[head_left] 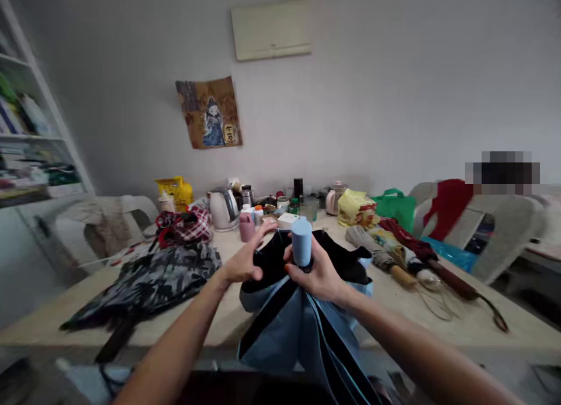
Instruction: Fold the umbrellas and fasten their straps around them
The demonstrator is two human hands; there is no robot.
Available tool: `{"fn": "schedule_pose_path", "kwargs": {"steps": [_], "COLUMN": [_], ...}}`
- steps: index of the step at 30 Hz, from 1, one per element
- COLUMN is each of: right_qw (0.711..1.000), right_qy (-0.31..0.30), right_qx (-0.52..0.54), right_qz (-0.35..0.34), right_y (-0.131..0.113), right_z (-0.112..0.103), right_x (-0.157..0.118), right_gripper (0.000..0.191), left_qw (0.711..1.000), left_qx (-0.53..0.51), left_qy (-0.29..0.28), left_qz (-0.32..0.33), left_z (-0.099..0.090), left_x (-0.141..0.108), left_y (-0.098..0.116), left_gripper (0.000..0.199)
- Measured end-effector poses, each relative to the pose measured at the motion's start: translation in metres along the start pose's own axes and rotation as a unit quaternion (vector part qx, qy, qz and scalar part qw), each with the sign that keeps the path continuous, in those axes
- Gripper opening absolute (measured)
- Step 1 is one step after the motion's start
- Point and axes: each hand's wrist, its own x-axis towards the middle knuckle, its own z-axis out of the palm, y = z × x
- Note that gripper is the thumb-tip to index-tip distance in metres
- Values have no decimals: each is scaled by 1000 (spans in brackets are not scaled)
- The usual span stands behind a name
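Observation:
A folding umbrella (280,332) with light blue cloth and a black inner side hangs in loose folds over the front edge of the table. Its short blue handle (301,244) points up toward me. My right hand (319,274) is closed round the handle's lower end, thumb in front. To the left, my left hand (245,258) is open, fingers and thumb spread, beside the black inside of the cloth. Whether its fingertips touch the cloth I cannot tell.
A camouflage umbrella (162,276) and plaid cloth (188,225) lie on the left of the table (390,329). Several folded umbrellas (407,256) lie right. Behind stand a white kettle (223,209), a pink bottle (246,227) and a yellow bag (356,207). A person sits far right.

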Motion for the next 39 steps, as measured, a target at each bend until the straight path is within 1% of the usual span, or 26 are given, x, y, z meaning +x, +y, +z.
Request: {"fn": "schedule_pose_path", "kwargs": {"steps": [2, 4, 6, 9, 11, 14, 16, 17, 18, 19, 20, 21, 22, 23, 24, 25, 26, 27, 28, 29, 31, 32, 34, 36, 38, 39], "right_qw": [995, 989, 988, 993, 991, 992, 993, 992, 989, 983, 975, 960, 941, 917, 892, 868, 848, 831, 816, 803, 780, 774, 774, 780, 783, 785], "right_qy": [79, 120, 123, 108, 122, 107, 91, 100, 122, 158, 199, 235, 257, 262, 248, 221, 186, 152, 117, 82, 28, 8, -17, -36, -65, -80], "right_qx": [-58, -87, -90, -38, -17, -13, -11, -16, -30, -56, -97, -149, -207, -266, -319, -363, -397, -423, -443, -460, -486, -490, -492, -497, -514, -522], "right_qz": [-1, 3, 13, 35, 52, 61, 72, 78, 80, 69, 38, -11, -73, -139, -203, -257, -298, -328, -352, -370, -393, -401, -398, -378, -342, -323], "right_y": [3, 6, 9, 10, 8, 6, 7, 7, 8, 7, 7, 6, 4, 4, 4, 5, 8, 12, 18, 24, 38, 45, 58, 69, 79, 82], "right_z": [1, 0, -4, -13, -18, -20, -24, -27, -31, -37, -43, -50, -56, -62, -66, -68, -69, -68, -65, -63, -57, -54, -51, -49, -47, -47], "right_x": [4, 8, 11, 15, 17, 19, 21, 24, 28, 33, 39, 46, 53, 59, 63, 66, 66, 65, 61, 57, 46, 40, 31, 22, 15, 11], "right_gripper": [64, 72, 68, 55, 46, 20, 18, 19, 19, 17, 15, 12, 8, 4, 2, 6, 10, 12, 14, 16, 23, 25, 27, 25, 20, 17], "left_qw": [1000, 999, 999, 990, 981, 973, 971, 971, 969, 963, 950, 933, 919, 911, 910, 913, 912, 902, 881, 852, 802, 789, 777, 760, 736, 725], "left_qx": [-11, -26, -40, -107, -165, -220, -228, -218, -200, -179, -160, -151, -155, -171, -197, -232, -276, -329, -387, -443, -525, -548, -580, -614, -647, -656], "left_qy": [-25, -22, 19, 86, 97, 75, 75, 99, 142, 202, 267, 325, 363, 376, 362, 327, 274, 212, 145, 82, -19, -50, -71, -62, -46, -45], "left_qz": [12, 19, 18, 30, 27, 14, 10, 8, 6, 4, 3, 2, -5, -18, -44, -82, -131, -184, -231, -266, -284, -273, -235, -202, -195, -204], "left_z": [23, 45, 63, 83, 90, 90, 84, 80, 74, 69, 63, 59, 57, 57, 59, 62, 67, 72, 77, 81, 88, 90, 96, 103, 111, 116], "left_x": [16, 30, 40, 48, 53, 58, 60, 60, 60, 59, 58, 57, 55, 53, 52, 52, 53, 54, 56, 58, 61, 61, 58, 52, 44, 40], "left_y": [10, 20, 27, 31, 31, 30, 31, 32, 34, 37, 39, 41, 42, 43, 41, 39, 36, 31, 26, 20, 6, -1, -18, -36, -53, -59], "left_gripper": [133, 133, 130, 129, 131, 126, 114, 104, 91, 76, 62, 50, 43, 42, 46, 53, 60, 66, 72, 77, 79, 77, 65, 50, 39, 37]}}
